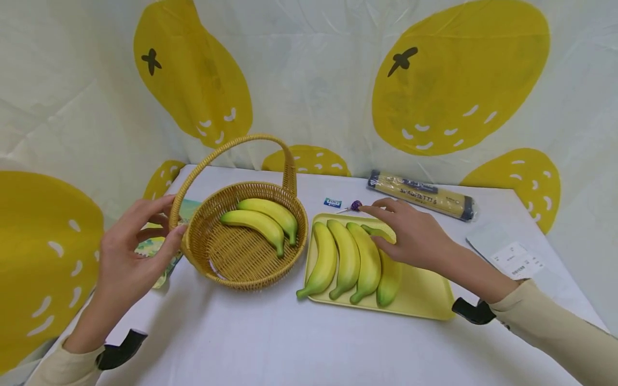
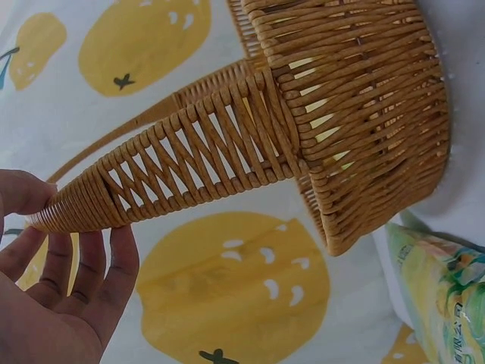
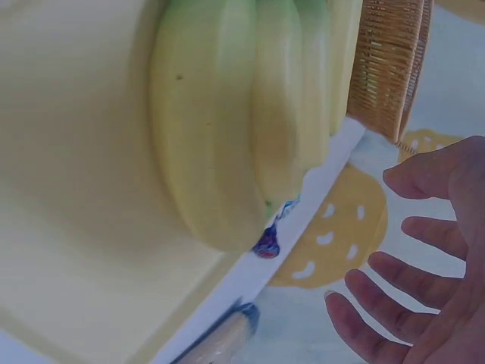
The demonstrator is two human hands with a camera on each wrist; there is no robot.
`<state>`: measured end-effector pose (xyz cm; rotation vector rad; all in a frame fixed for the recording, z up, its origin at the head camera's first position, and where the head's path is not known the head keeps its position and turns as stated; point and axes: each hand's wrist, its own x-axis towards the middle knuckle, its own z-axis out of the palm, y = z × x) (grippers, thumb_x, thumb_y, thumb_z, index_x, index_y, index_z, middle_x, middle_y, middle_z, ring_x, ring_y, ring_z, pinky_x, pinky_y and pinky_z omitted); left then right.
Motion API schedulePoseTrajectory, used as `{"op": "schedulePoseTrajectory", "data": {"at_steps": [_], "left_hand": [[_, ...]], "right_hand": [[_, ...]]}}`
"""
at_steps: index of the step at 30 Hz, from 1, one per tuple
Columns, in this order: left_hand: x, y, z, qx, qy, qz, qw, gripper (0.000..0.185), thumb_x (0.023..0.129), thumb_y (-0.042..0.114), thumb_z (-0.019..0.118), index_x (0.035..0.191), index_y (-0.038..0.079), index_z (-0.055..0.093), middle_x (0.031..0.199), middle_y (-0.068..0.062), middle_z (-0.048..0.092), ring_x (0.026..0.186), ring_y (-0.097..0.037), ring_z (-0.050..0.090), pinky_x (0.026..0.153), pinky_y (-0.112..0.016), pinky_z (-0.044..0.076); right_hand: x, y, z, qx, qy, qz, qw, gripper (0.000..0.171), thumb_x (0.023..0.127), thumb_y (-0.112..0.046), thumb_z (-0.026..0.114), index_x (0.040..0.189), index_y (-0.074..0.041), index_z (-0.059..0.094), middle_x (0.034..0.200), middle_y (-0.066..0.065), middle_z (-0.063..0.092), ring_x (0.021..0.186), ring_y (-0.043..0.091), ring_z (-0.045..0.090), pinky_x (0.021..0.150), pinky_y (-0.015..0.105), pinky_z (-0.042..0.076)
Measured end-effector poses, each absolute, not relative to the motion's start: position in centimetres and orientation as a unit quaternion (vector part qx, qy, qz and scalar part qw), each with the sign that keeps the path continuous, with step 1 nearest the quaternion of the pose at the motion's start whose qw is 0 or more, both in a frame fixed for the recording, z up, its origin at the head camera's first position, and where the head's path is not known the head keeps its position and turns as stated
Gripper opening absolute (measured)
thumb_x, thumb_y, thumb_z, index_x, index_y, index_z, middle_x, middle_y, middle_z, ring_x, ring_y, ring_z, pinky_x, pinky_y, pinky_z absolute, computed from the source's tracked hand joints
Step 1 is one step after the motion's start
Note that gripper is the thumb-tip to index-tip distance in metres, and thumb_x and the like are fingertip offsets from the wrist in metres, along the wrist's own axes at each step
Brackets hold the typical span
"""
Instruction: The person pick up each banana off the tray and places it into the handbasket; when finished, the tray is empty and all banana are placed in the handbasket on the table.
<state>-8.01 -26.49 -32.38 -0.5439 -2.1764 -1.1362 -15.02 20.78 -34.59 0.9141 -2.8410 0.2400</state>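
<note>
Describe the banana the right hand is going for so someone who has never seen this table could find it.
Find the yellow tray to the right of the wicker basket. Four bananas lie on it side by side; take the rightmost banana, right under the open right hand. It is the greenest of the row and partly covered by that hand.

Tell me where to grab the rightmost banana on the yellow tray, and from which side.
Grip the rightmost banana around its thick middle, coming from above and from its right. The right hand already hovers open over its far end, and bare tray lies on that side, so fingers can probably curl under there. Its left side lies against the next banana, leaving little gap.
</note>
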Motion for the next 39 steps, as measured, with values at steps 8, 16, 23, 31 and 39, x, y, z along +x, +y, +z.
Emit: {"op": "schedulePoseTrajectory", "data": {"at_steps": [8,16,23,31,39], "left_hand": [[-8.0,-26.5,-32.6,-0.205,-0.824,-0.429,0.309,0.066,0.078,-0.021,0.078,0.140,0.002,0.068,0.111,-0.007,0.067,0.093,-0.013,0.063,0.081,-0.011,0.055],[-8.1,-26.6,-32.8,-0.206,-0.820,-0.431,0.314,0.065,0.078,-0.020,0.079,0.138,0.000,0.069,0.113,-0.007,0.067,0.093,-0.013,0.063,0.081,-0.010,0.054],[-8.3,-26.6,-32.8,-0.210,-0.815,-0.437,0.317,0.065,0.076,-0.021,0.078,0.137,-0.002,0.068,0.112,-0.008,0.067,0.093,-0.013,0.063,0.082,-0.011,0.054],[-8.4,-26.5,-32.6,-0.206,-0.819,-0.431,0.318,0.067,0.076,-0.022,0.079,0.138,-0.001,0.068,0.114,-0.008,0.068,0.092,-0.013,0.063,0.082,-0.010,0.054],[-8.3,-26.5,-32.8,-0.207,-0.818,-0.432,0.319,0.066,0.076,-0.022,0.078,0.138,-0.002,0.068,0.114,-0.008,0.067,0.092,-0.013,0.063,0.081,-0.010,0.054]], "right_hand": [[-13.4,22.4,-35.8,0.266,-0.958,0.091,0.047,0.062,0.092,-0.027,0.079,0.151,-0.021,0.060,0.137,0.014,0.060,0.115,0.037,0.061,0.053,0.043,0.057],[-12.8,23.3,-37.2,0.252,-0.960,0.112,0.038,0.067,0.091,-0.028,0.080,0.153,-0.016,0.057,0.139,0.016,0.059,0.117,0.041,0.061,0.053,0.049,0.057],[-12.2,23.5,-38.5,0.230,-0.964,0.125,0.038,0.070,0.091,-0.027,0.079,0.155,-0.015,0.054,0.141,0.018,0.058,0.122,0.044,0.058,0.060,0.056,0.060],[-11.7,23.2,-39.9,0.233,-0.962,0.132,0.044,0.071,0.089,-0.025,0.080,0.154,-0.013,0.053,0.140,0.021,0.056,0.119,0.044,0.059,0.064,0.054,0.061],[-11.6,22.5,-40.2,0.212,-0.968,0.134,0.028,0.074,0.090,-0.025,0.077,0.157,-0.011,0.050,0.138,0.022,0.055,0.117,0.043,0.059,0.059,0.046,0.059]]}}
